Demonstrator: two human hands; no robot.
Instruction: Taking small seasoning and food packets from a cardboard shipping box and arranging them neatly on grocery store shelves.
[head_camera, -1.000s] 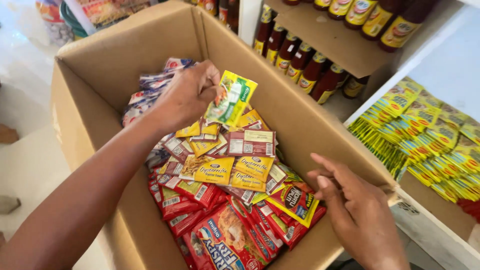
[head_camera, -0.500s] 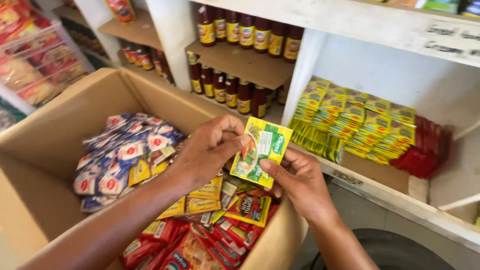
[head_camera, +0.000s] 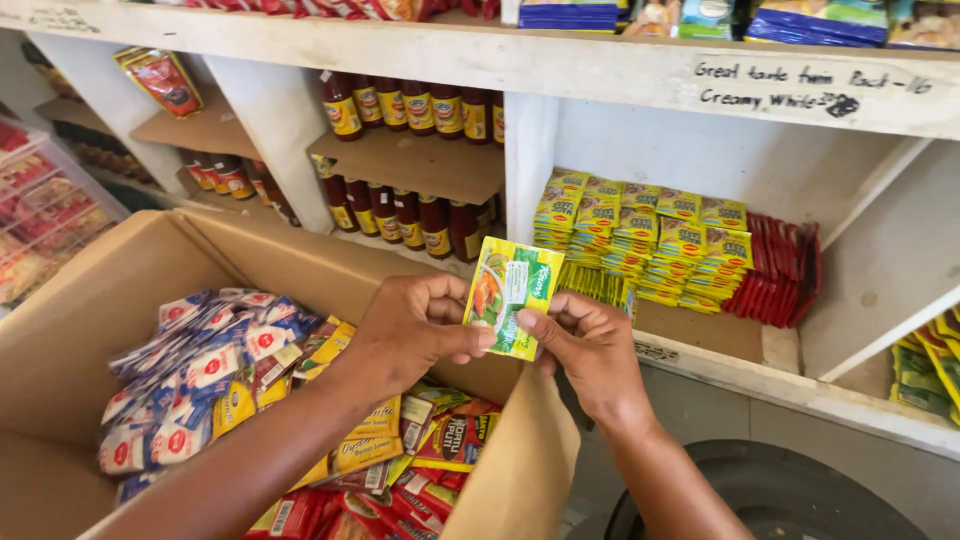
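A small yellow and green sachet (head_camera: 511, 296) is held up between both hands, above the near right corner of an open cardboard box (head_camera: 90, 290) and in front of a white shelf unit (head_camera: 560, 70). The left hand (head_camera: 410, 335) is closed on the sachet's left edge, the thumb pressed on its lower front and the fingers curled behind. The right hand (head_camera: 590, 350) is pinched on the lower right edge, the thumb on the front and the fingers folded behind. The sachet is kept upright, tilted slightly, and is touched by nothing but the two hands.

Inside the box, a heap of blue and white sachets (head_camera: 200, 370) is seen on the left, with yellow packets (head_camera: 360, 440) and red packets (head_camera: 440, 470) piled below the left forearm.

On the shelf unit, rows of dark sauce bottles (head_camera: 415, 110) with yellow labels are lined up on two brown boards. In the compartment to the right, stacks of yellow sachets (head_camera: 640, 230) are packed side by side, and a row of red sachets (head_camera: 780, 275) is stood just beside them on the right. More yellow-green sachets (head_camera: 925, 365) are seen at the far right edge. A red packet (head_camera: 160, 80) is hung at the upper left of the shelving.
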